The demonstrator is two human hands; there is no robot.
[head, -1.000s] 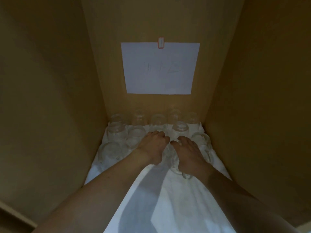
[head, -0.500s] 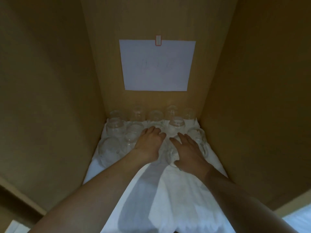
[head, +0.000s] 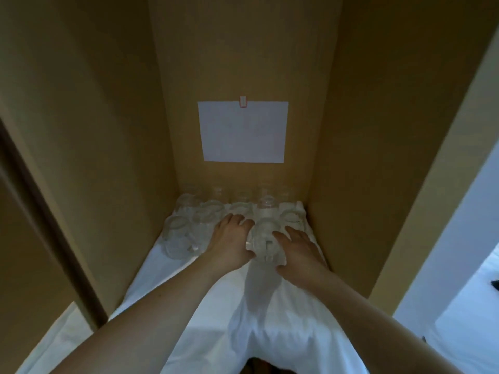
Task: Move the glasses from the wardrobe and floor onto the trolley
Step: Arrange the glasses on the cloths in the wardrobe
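Wardrobe (head: 108,157): a tall wooden compartment, open at the front; its floor is covered by a white cloth (head: 270,319) on which clear glasses stand.
Glasses (head: 210,211): clustered at the back of the wardrobe, in rows just in front of its rear wall; all upright with mouths up; the back row is dim and hard to count.
Front glass (head: 266,238): nearest the wardrobe's opening, upright, long axis vertical, between the two hands; its handle faces the opening.
Left-side glass (head: 178,238): close to the wardrobe's left wall, upright.
Paper (head: 243,130): a white sheet taped to the wardrobe's rear wall above the glasses; no writing can be read.
Left hand (head: 229,241): fingers curved against the front glass's left side, thumb at its base.
Right hand (head: 297,252): fingers spread and slightly curved along the front glass's right side, touching it.
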